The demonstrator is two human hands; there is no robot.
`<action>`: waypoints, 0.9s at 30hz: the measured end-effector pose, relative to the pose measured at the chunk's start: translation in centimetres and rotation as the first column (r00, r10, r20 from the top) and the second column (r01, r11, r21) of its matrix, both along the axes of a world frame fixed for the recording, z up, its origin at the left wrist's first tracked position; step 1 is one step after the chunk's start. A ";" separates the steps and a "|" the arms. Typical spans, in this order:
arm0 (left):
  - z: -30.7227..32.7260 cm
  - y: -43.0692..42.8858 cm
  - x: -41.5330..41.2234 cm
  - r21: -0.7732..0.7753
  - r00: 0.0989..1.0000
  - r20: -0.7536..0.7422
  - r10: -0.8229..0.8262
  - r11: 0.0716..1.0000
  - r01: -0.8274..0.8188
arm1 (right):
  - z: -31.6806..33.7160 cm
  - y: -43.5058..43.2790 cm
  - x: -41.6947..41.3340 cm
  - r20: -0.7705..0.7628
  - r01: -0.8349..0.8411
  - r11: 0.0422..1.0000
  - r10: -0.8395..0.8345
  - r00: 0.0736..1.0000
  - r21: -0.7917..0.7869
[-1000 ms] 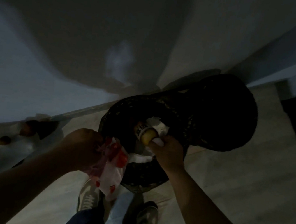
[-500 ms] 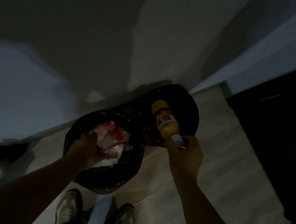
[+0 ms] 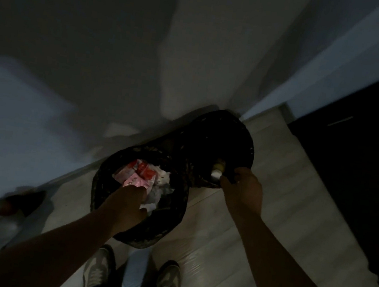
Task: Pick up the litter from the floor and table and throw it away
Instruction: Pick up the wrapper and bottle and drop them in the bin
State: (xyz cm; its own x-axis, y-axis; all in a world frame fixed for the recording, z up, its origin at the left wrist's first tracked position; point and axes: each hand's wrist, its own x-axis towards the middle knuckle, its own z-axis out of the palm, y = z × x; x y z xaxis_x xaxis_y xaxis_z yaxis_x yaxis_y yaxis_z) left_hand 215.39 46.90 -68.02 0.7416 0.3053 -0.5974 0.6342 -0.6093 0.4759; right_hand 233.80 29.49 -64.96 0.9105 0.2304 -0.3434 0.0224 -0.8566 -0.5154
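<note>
Pink and red wrappers (image 3: 140,174) lie crumpled on white paper in the near left bin (image 3: 162,231). The left hand (image 3: 128,199) points its fingers down onto them; I cannot tell whether they pinch or merely touch. The right hand (image 3: 243,190) curls beside the cap of a bottle (image 3: 218,168) low in the far right bin (image 3: 245,136), its hold just as unclear. Dumping looks like the step; next both hands need to open and lift clear. Shoes (image 3: 98,273) stand near on the pale floor (image 3: 274,183); nothing blocks the way.

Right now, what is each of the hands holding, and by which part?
Right hand seems to pinch the yellow plastic bottle by its white cap. Left hand touches the pink-and-red wrappers; whether it grips them cannot be told.
</note>
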 end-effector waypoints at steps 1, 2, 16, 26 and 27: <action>0.8 0.3 -0.3 -0.018 1.000 0.009 -0.015 1.000 0.015 | 0.9 0.1 -0.5 0.010 -0.043 0.999 0.043 0.999 -0.025; 2.0 0.4 -0.5 -0.030 0.999 0.009 -0.031 0.999 0.032 | 1.8 0.2 -1.0 0.016 -0.084 0.995 0.085 0.996 -0.046; 26.2 0.1 -6.4 0.226 0.960 0.206 -0.191 0.964 0.143 | 22.0 1.5 -9.6 0.014 -0.578 0.805 0.585 0.811 -0.132; 40.5 -6.1 -11.9 0.336 0.965 0.105 0.238 0.905 -0.260 | 37.2 1.2 -10.3 0.007 -0.896 0.444 0.896 0.445 0.019; 41.8 -6.5 -12.7 0.347 0.952 0.135 0.275 0.886 -0.306 | 38.6 1.7 -10.8 0.023 -0.912 0.409 0.912 0.409 0.030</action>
State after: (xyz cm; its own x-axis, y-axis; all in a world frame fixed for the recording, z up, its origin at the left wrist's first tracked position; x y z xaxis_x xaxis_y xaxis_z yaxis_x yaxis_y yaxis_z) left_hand 202.68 40.39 -26.21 0.6268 0.6971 -0.3480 0.7785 -0.5424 0.3157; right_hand 223.01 31.15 -26.37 0.1564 0.9361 -0.3151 0.7812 -0.3125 -0.5405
